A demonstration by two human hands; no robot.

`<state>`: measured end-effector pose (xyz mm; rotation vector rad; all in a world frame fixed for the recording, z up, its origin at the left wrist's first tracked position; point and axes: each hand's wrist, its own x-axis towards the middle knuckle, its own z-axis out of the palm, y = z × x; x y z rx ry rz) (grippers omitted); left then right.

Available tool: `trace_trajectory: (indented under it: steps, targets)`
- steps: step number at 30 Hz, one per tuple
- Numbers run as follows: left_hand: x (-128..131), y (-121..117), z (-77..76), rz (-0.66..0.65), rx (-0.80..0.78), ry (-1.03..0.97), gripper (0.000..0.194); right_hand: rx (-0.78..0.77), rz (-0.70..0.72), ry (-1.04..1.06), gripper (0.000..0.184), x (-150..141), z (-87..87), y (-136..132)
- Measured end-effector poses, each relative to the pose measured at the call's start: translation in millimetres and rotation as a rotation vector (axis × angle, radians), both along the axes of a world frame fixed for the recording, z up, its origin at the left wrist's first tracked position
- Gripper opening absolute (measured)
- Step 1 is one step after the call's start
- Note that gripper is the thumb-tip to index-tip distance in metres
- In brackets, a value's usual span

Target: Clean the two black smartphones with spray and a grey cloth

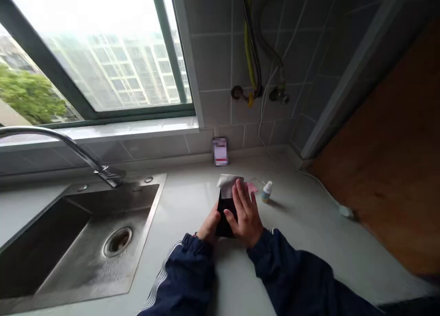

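Observation:
In the head view, a black tissue pack [225, 217] stands on the white countertop [302, 242], with a white tissue [227, 185] sticking out of its top. My left hand [209, 226] grips the pack's left side, with its fingers partly hidden behind it. My right hand [245, 213] lies across the front and right side, its fingers spread over the pack. Just beyond my right hand are a small pink item [252, 187] and a small dropper bottle with a white cap [266, 192].
A steel sink [82, 242] with a curved faucet [75, 151] lies to the left. A small printed box [220, 151] stands against the tiled wall. Hoses and valves [250, 91] hang above. A white cable [323, 192] runs along the counter to the right, beside a wooden panel [381, 155].

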<state>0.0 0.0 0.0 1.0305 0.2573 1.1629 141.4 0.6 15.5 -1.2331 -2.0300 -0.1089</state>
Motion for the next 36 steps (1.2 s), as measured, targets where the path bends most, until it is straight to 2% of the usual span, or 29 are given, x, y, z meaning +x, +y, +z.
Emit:
trace_trajectory:
  steps: [4, 10, 16, 22, 31, 36]
  targets:
    - [0.0, 1.3, -3.7, 0.024, -0.070, -0.039, 0.080, -0.005, -0.004, -0.031, 0.074, 2.0, -0.7, 1.0]
    - [-5.4, 3.1, -14.9, 0.083, -0.295, -0.142, 0.079, -0.020, 0.066, -0.071, 0.072, 3.0, 3.5, 0.5]
    - [-9.3, 3.8, -7.2, 0.112, -0.457, -0.189, 0.085, -0.072, 0.113, -0.086, 0.065, 3.4, 7.2, -1.6]
    - [-10.7, 5.0, -4.0, 0.106, -0.538, -0.163, 0.085, -0.084, 0.131, -0.069, 0.060, 3.6, 5.9, -1.3]
    - [-12.2, 5.7, -2.0, 0.160, -0.600, -0.179, 0.073, -0.108, 0.150, -0.024, 0.051, 4.6, 5.8, -0.3]
    - [-13.4, 6.9, -1.2, 0.121, -0.601, -0.218, 0.073, -0.105, 0.173, 0.013, 0.048, 4.4, 6.1, -0.6]
